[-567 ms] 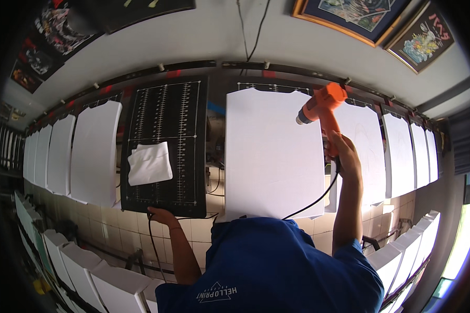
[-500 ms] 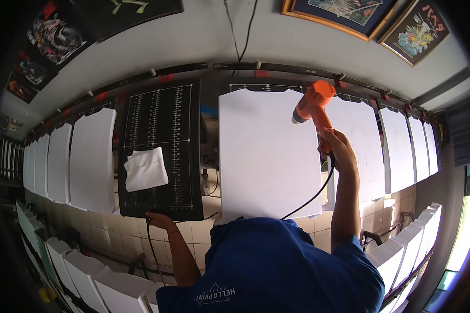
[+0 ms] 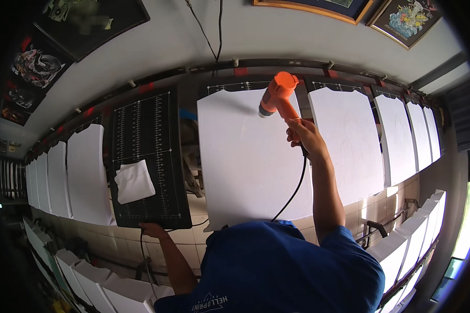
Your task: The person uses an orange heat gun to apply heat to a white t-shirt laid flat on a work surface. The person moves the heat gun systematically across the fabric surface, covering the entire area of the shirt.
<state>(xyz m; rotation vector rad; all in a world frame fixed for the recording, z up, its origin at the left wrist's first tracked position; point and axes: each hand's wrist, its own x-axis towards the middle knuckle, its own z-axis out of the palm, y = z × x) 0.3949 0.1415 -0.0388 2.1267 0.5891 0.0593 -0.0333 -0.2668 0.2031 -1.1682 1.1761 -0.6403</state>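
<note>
Against the white sheet [image 3: 250,156], the right hand [image 3: 304,136] holds an orange heat gun [image 3: 277,95] in a closed grip.

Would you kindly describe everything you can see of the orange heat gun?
The orange heat gun looks like glossy plastic, with a rounded body, a grey nozzle and a handle running down into the right hand, which closes round it. It is raised, nozzle tilted toward the upper part of the white sheet. A black cord hangs from the handle.

Framed pictures [image 3: 402,18] hung on wall above | dark posters [image 3: 36,62] hung at left | white sheets [image 3: 86,175] ranged along rail | folded white cloth [image 3: 134,181] laid on ruled board | white panels [image 3: 412,245] stacked at right
</note>
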